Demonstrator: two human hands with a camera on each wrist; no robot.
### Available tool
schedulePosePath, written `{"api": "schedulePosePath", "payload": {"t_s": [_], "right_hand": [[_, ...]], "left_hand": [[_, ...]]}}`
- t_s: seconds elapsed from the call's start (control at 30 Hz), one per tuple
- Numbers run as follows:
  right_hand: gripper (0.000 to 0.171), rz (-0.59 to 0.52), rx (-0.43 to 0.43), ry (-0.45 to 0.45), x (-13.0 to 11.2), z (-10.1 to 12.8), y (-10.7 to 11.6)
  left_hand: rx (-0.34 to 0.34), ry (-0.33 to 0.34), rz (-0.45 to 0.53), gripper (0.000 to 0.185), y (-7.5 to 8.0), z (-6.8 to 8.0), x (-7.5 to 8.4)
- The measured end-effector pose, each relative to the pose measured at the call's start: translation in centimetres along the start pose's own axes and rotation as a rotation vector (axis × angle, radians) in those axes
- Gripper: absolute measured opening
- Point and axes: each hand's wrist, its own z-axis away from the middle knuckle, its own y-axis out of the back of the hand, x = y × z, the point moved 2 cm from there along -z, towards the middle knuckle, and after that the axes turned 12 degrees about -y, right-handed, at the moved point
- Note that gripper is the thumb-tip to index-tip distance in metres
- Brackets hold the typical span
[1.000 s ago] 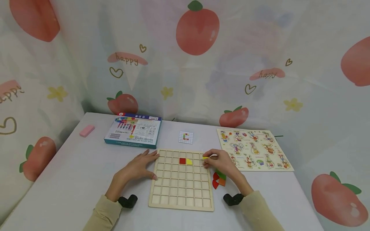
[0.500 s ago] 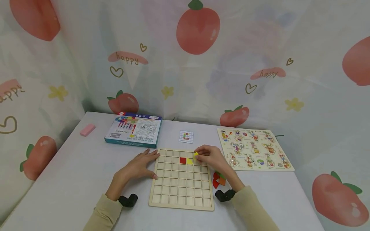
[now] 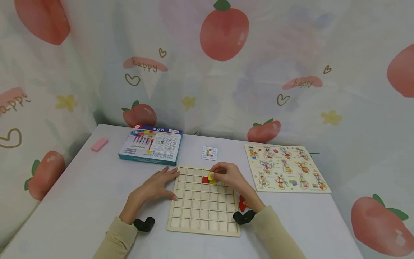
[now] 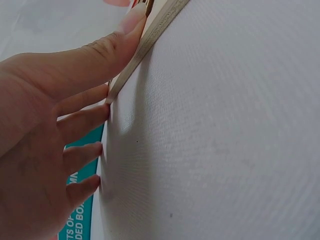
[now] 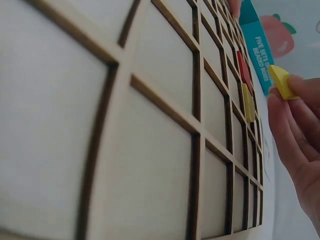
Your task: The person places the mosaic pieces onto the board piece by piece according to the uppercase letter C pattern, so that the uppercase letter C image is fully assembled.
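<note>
A wooden grid board lies on the white table before me. In one of its upper rows sit a red square tile and, directly right of it, a yellow tile. My right hand pinches another yellow piece with a curved edge between thumb and fingers, raised above the board near those two tiles. At the board's upper left edge rests my left hand. Its fingers are extended, and its thumb touches the wooden rim.
Beyond the board lies a small pattern card. A teal and white box and a pink block are at the back left. To the right is a picture puzzle board. Loose red pieces lie partly behind my right wrist.
My right hand has moved left with the yellow piece, from the board's right edge to above the tile pair. The left hand has stayed at the left edge.
</note>
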Motion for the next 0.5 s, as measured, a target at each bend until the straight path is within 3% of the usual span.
{"api": "schedulePosePath", "payload": {"t_s": [0.5], "right_hand": [[0.012,0.000,-0.048,-0.021,-0.6,-1.2,-1.9]], "left_hand": [[-0.006,-0.014,0.000,0.097,0.0,-0.1,-0.3]]}}
